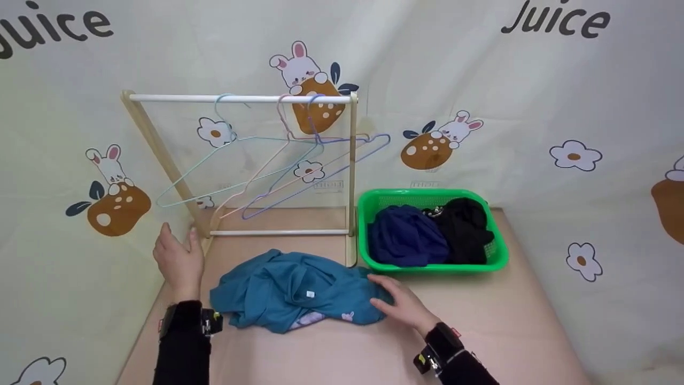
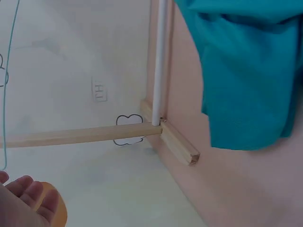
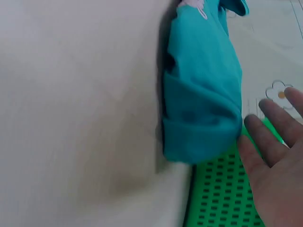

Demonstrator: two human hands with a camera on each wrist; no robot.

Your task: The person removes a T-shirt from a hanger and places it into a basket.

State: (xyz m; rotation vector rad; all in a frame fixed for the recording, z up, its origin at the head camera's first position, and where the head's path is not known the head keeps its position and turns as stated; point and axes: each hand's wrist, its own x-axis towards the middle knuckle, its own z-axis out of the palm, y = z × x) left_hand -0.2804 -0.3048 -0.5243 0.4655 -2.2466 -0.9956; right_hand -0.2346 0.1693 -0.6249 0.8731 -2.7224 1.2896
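A crumpled teal garment [image 1: 299, 289] with a small white tag and a pale rabbit print lies on the table. My right hand [image 1: 403, 303] is at its right end, fingers apart and loosely bent; in the right wrist view the hand [image 3: 279, 165] lies beside the cloth, and whether it touches is unclear. My left hand [image 1: 180, 262] is raised left of the garment, near the foot of the clothes rack [image 1: 240, 98], fingers extended and holding nothing. On the rack's bar hang a mint hanger [image 1: 187, 182], a pink hanger [image 1: 256, 179] and a blue hanger [image 1: 342, 163].
A green basket [image 1: 433, 267] stands right of the rack, holding a dark blue garment [image 1: 409, 235] and a black garment [image 1: 465, 230]. The rack's wooden foot [image 2: 180, 144] stands near the table's left edge. A printed cloth wall [image 1: 534, 107] surrounds the table.
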